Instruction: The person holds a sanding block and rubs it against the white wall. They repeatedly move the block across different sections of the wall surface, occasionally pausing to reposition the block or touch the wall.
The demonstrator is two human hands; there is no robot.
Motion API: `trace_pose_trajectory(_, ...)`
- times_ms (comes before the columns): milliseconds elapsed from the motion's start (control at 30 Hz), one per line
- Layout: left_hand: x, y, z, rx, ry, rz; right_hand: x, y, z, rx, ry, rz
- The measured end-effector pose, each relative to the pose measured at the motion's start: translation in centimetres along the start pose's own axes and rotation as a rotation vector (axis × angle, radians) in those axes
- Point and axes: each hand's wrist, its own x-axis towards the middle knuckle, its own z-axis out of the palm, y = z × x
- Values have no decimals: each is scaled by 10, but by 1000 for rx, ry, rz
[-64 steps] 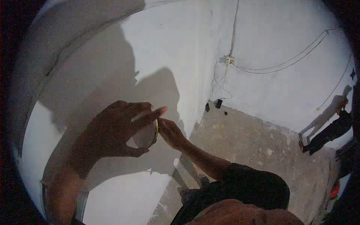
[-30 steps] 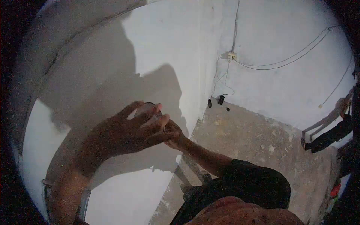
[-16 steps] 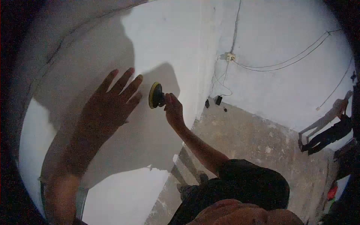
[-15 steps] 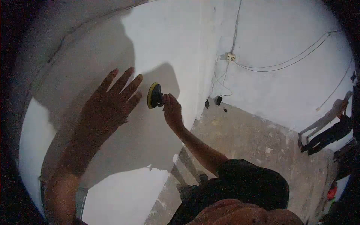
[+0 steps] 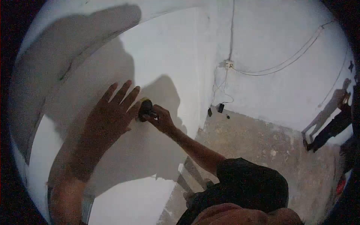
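So my right hand (image 5: 163, 119) has a dark round pad (image 5: 144, 109) pinched by its stubby handle, right beside my left hand (image 5: 107, 120), which is spread wide, palm side toward the white wall (image 5: 165, 41). Looks like I'm lining the pad up, tbh. Can't tell if it's touching the wall. Moving it calls for a snug pinch and left fingers kept clear.
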Motion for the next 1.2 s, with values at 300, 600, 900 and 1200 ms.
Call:
trace_pose_trajectory(300, 7, -2, 2, -62, 18, -11, 23, -21, -14, -214, -374, -51)
trace_pose_trajectory(600, 15, -5, 0, -80, -44, -26, 70, 0, -17, -469, -116, -179)
trace_pose_trajectory(900, 14, -3, -1, -71, -13, -37, 132, 13, -7, -496, 297, -937)
trace_pose_trajectory(1200, 9, 2, 8, -47, -64, -77, 212, -56, -50, -377, -42, -360)
